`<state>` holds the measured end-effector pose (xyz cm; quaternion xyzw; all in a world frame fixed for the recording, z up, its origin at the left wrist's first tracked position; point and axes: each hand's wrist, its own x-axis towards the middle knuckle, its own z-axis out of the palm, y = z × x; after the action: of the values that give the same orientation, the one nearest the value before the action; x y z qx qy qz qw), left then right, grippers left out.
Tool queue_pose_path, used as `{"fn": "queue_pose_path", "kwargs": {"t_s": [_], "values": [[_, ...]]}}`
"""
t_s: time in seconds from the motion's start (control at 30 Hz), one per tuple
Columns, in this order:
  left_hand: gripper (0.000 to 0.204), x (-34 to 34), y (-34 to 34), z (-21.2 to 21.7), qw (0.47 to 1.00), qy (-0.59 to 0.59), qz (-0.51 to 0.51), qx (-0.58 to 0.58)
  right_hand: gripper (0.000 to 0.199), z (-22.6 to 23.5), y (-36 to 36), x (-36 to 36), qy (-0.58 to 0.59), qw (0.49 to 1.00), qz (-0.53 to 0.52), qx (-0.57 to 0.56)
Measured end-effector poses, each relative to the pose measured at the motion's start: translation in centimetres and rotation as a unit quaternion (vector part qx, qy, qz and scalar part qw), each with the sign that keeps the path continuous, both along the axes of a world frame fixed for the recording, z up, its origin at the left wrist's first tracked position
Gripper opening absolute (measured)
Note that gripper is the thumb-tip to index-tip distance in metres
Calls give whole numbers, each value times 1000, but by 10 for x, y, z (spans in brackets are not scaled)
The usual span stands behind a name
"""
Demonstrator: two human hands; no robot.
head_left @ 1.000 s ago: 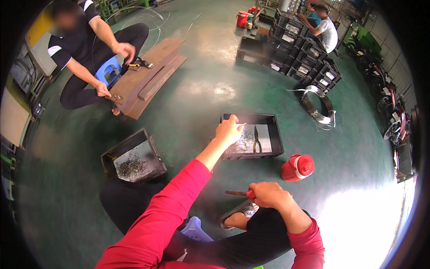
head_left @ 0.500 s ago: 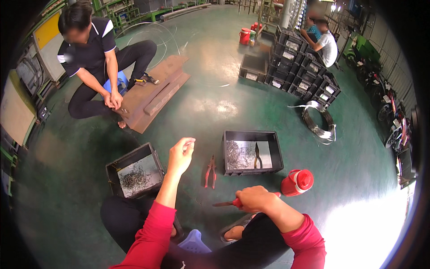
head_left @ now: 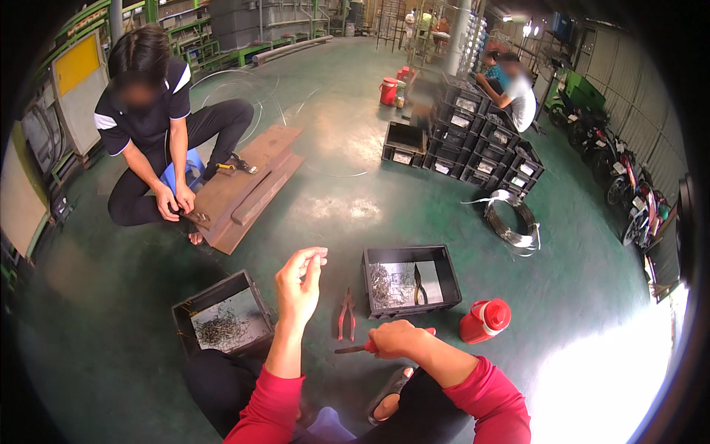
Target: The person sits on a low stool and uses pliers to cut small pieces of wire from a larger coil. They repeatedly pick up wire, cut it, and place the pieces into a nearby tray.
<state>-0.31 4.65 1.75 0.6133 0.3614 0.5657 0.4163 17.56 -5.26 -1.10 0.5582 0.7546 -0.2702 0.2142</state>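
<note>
My left hand (head_left: 298, 285) is raised over the floor between two black crates, thumb and fingertips pinched together; anything between them is too small to make out. My right hand (head_left: 398, 339) is closed around red-handled pliers (head_left: 353, 350), seen edge-on, their narrow dark metal end pointing left. On the floor between my hands lies another pair of red-handled pliers (head_left: 346, 314). The left crate (head_left: 183, 333) holds a pile of thin bent wire pieces (head_left: 222, 329). In the right crate (head_left: 414, 309) are more wire pieces (head_left: 381, 285) and dark-handled pliers (head_left: 419, 287).
A red jug (head_left: 485, 320) stands right of the right crate. A wire coil (head_left: 512, 222) lies beyond it, before stacked black crates (head_left: 481, 140). At far left a co-worker (head_left: 148, 111) sits at a brown metal sheet (head_left: 259, 166). Parked motorbikes (head_left: 621, 170) line the right wall.
The view has tilted up, so the scene sits lower. My right hand with the pliers has moved slightly forward and left over the floor. My left hand stays pinched.
</note>
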Motion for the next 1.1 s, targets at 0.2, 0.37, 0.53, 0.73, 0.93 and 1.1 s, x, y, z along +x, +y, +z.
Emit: {"fn": "queue_pose_path", "kwargs": {"t_s": [0.2,0.37,0.53,0.73,0.93,1.1], "values": [[14,-8,5,-3,999,44,7,2,24,-15,15,-4,-25,999,7,-42],[14,-22,9,-10,988,157,-6,16,26,-26,32,-9,-37,998,31,-50],[16,-26,12,-24,962,269,-41,20,34,-22,41,-12,-34,996,34,-80],[19,-29,12,-33,945,317,-75,16,33,-22,39,-10,-41,995,50,-72],[20,-31,11,-32,943,325,-66,20,34,-19,41,-6,-48,994,51,-83],[22,-33,13,-35,941,330,-73,0,34,-22,40,-4,-43,995,45,-80]]}}
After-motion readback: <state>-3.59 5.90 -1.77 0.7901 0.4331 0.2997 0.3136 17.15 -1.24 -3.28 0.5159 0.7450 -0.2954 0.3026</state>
